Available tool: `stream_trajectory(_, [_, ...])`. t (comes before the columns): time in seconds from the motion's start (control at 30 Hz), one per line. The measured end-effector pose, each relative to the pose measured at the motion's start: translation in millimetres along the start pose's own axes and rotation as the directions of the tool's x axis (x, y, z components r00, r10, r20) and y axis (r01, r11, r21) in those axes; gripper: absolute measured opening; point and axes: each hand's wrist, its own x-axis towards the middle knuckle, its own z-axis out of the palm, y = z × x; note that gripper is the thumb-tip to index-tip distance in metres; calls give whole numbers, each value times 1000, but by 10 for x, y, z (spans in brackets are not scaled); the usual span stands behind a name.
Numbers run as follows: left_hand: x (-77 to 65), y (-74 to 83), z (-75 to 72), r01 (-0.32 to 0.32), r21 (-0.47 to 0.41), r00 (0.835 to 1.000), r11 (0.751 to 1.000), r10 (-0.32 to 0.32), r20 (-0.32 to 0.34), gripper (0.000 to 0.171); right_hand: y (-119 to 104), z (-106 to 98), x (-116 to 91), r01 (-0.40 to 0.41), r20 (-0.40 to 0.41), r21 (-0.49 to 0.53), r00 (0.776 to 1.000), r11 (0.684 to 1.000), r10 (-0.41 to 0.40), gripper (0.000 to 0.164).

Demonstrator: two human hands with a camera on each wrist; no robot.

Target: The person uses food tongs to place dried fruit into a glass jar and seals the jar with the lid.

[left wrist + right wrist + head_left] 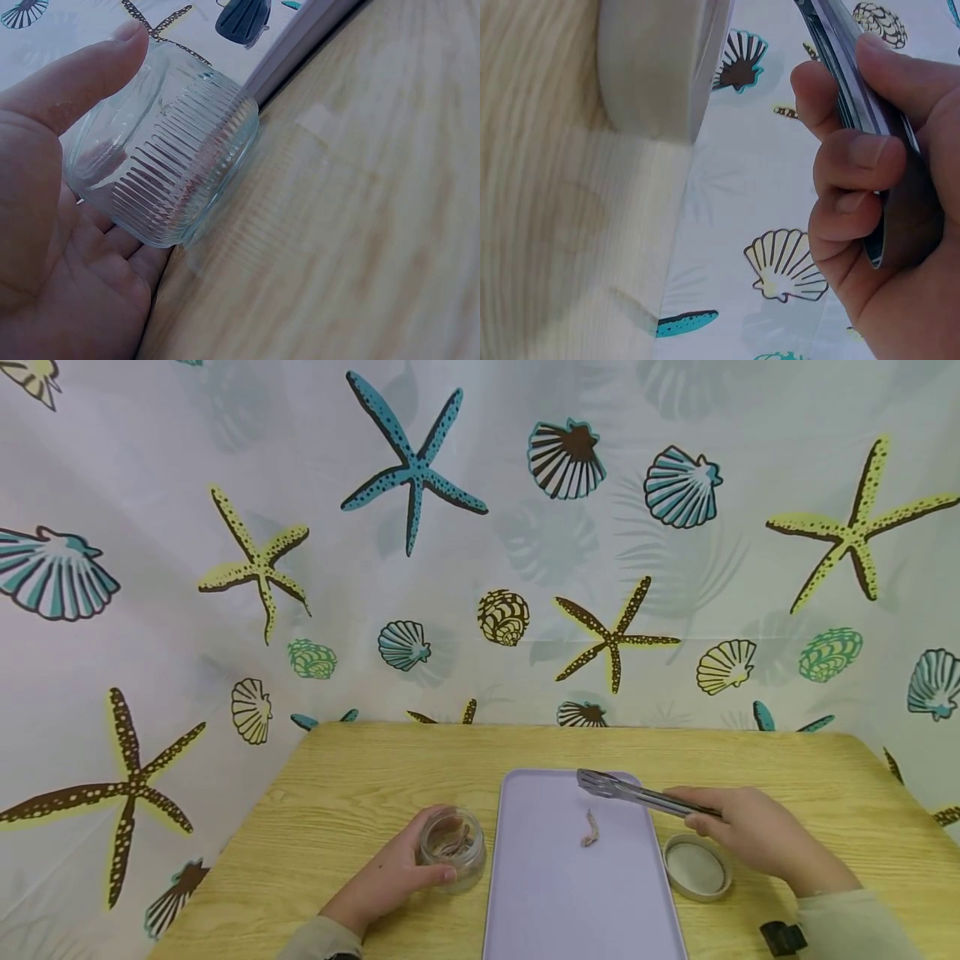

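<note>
My left hand [408, 870] grips a clear glass jar [474, 860] at the left of the tray, thumb on its near side. Ribbed glass shows in the left wrist view, and brownish, stringy pieces [456, 842] lie inside. In my right hand [753, 828] are metal tongs [637, 795], their arms squeezed close together and their tips over the tray's far right part. A small, thin, pale brown-pink piece [590, 830] lies on the lavender tray [570, 902], below the tong tips in the head view. The right wrist view shows the fingers [859, 161] curled round the tongs.
A round, shallow, whitish lid [697, 867] lies by the tray's right edge, close to my right hand. The wood-grain table [397, 760] carries everything. Behind and beside it hangs a white curtain [465, 552] printed with starfish and shells.
</note>
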Motion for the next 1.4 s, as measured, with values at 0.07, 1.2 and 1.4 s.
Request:
stream_trajectory(0.07, [2, -3, 1, 0, -1, 1000, 1000, 0, 0, 81, -59, 7, 5, 12, 1, -13, 1000, 1000, -12, 40])
stream_trajectory(1.2, [14, -3, 17, 2, 15, 1000, 1000, -2, -10, 79, -983, 258, 212, 324, -86, -40, 941, 945, -326, 43])
stream_trajectory(1.4, [25, -34, 19, 30, 0, 999, 1000, -30, -15, 82, -1106, 312, 291, 393, -58, -47, 917, 919, -395, 42])
